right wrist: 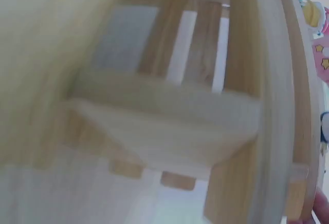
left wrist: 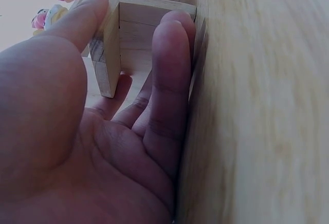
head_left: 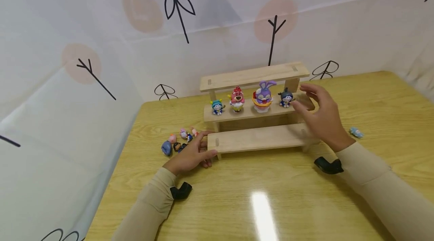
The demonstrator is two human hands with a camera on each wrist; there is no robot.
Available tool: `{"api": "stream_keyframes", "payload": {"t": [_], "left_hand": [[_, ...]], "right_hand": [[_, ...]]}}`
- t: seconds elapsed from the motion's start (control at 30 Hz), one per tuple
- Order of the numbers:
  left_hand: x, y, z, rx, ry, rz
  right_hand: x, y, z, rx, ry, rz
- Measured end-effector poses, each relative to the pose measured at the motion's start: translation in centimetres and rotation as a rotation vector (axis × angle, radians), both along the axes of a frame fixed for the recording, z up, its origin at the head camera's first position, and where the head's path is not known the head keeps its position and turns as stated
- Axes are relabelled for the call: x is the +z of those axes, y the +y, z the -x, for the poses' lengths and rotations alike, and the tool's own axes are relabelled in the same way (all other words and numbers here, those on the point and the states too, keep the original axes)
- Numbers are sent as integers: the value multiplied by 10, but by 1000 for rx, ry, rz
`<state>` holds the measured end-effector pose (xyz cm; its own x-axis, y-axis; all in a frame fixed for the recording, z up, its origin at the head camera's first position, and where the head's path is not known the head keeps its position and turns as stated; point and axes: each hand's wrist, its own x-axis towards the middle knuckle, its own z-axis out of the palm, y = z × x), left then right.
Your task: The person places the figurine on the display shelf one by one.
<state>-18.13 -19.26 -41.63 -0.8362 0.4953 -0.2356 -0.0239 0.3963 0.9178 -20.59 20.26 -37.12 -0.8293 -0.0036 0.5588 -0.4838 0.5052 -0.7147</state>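
My left hand [head_left: 190,157] grips the left end of the lowest step of a three-step wooden display stand [head_left: 254,140]. In the left wrist view its thumb [left wrist: 85,21] lies over the board and its fingers [left wrist: 171,80] reach underneath. My right hand [head_left: 323,118] is raised at the stand's right end, thumb and fingers spread apart, its thumb close beside a dark-hooded figurine [head_left: 286,98]. Along the middle step also stand a purple rabbit figurine [head_left: 263,97], a pink bear figurine [head_left: 237,99] and a teal-hatted figurine [head_left: 217,107].
Several small figurines [head_left: 167,148] lie in a cluster on the wood-grain table [head_left: 217,203], left of the stand. A small blue figurine [head_left: 356,132] lies right of my right hand. A patterned white cloth [head_left: 220,45] hangs behind the table.
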Motion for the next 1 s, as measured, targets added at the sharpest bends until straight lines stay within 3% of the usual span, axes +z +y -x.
{"api": "stream_keyframes", "payload": {"t": [0.23,0.4,0.57,0.83,1.0], "left_hand": [[1,1,3,-6,-8,-17],[1,0,1,2,-10,-14],[1,0,0,-1,-5,-23],[1,2,0,0,-12,-22],[1,2,0,9,-11,-20]], "right_hand": [[-7,27,-13,-103,28,-34],[-9,50,-16,-117,-26,-101],[-10,81,-17,-127,-119,-239],[-8,124,-12,-164,-340,-427],[-12,144,-6,-113,-461,-479]]}}
